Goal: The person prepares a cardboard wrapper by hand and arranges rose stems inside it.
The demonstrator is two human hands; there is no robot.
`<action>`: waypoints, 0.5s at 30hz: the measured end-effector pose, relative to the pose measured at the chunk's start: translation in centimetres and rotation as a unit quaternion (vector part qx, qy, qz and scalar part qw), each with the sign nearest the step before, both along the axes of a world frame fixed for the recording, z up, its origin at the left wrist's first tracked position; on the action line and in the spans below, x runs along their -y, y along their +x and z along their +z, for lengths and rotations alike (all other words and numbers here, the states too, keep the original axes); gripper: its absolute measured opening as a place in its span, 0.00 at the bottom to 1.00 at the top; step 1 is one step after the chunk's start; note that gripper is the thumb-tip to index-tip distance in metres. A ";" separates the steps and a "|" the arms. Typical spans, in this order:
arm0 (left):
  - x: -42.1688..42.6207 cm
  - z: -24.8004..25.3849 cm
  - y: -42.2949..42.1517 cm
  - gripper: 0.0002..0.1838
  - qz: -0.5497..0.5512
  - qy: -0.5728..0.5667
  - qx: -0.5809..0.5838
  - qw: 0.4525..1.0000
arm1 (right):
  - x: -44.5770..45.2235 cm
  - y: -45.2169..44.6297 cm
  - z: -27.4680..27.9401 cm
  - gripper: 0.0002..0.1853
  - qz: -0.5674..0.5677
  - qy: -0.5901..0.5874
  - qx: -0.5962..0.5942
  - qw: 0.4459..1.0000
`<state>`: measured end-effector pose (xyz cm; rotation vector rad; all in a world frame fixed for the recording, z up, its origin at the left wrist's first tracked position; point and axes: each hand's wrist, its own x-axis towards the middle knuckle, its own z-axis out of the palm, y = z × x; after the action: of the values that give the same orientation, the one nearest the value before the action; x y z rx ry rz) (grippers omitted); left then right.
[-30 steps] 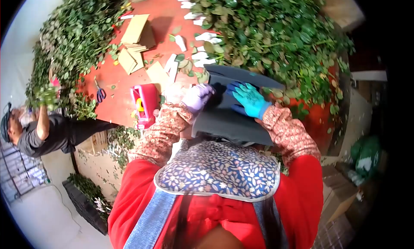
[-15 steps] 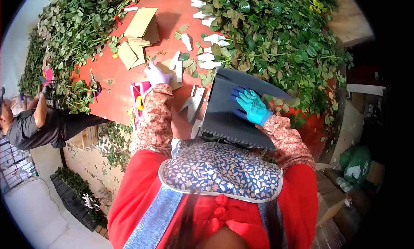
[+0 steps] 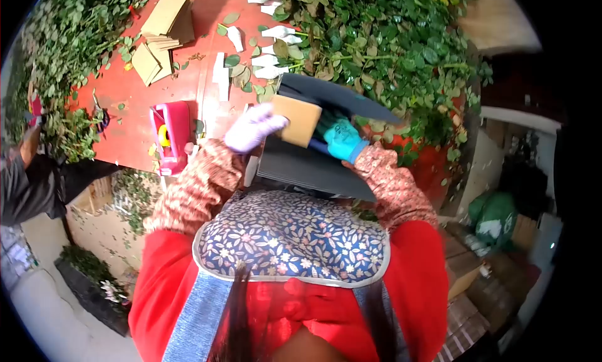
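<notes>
A square of tan cardboard (image 3: 296,120) lies over the black sheets (image 3: 313,167), its left edge at the fingers of my left hand (image 3: 254,128), in a pale purple glove and closed on that edge. My right hand (image 3: 340,138), gloved in teal and dark blue, is at the card's right side. Its fingertips are hidden behind the card and the upper black flap (image 3: 342,97), so its grip cannot be made out.
Leafy stems (image 3: 376,42) with white-wrapped heads (image 3: 269,72) cover the right of the red table (image 3: 125,142). Farther left are a pink tape dispenser (image 3: 172,136), tan cards (image 3: 166,14), scissors (image 3: 100,116) and more stems. A co-worker's dark sleeve (image 3: 25,186) shows at far left.
My left hand has gone from the black sheets to the tan cards on the table and come back with one card. My right hand's fingers, earlier spread on the black sheets, are now partly hidden.
</notes>
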<state>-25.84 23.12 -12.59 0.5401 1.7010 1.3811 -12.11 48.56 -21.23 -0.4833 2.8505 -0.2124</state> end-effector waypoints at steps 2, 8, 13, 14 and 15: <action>-2.7 -5.5 1.2 0.10 -0.009 0.028 0.172 0.985 | -0.9 -0.4 1.1 0.34 0.021 -0.018 0.000 1.000; -3.7 -14.2 0.3 0.13 -0.028 -0.127 0.098 0.987 | -0.4 -0.8 0.9 0.27 0.052 -0.031 -0.054 0.997; -4.1 -15.9 0.1 0.15 -0.040 -0.156 0.003 0.987 | -0.1 -1.7 5.3 0.15 0.002 -0.092 -0.008 0.996; -4.1 -14.3 0.1 0.15 -0.049 -0.180 0.005 0.982 | 0.1 -1.7 6.0 0.13 -0.005 -0.096 -0.050 0.994; -4.1 -13.1 0.2 0.15 -0.060 -0.206 0.007 0.977 | 0.6 -2.0 6.3 0.13 -0.001 -0.094 -0.047 0.994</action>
<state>-25.64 27.26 -25.74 0.3869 1.8460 0.9089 -14.10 47.92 -14.94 -0.5417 2.9366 -0.4746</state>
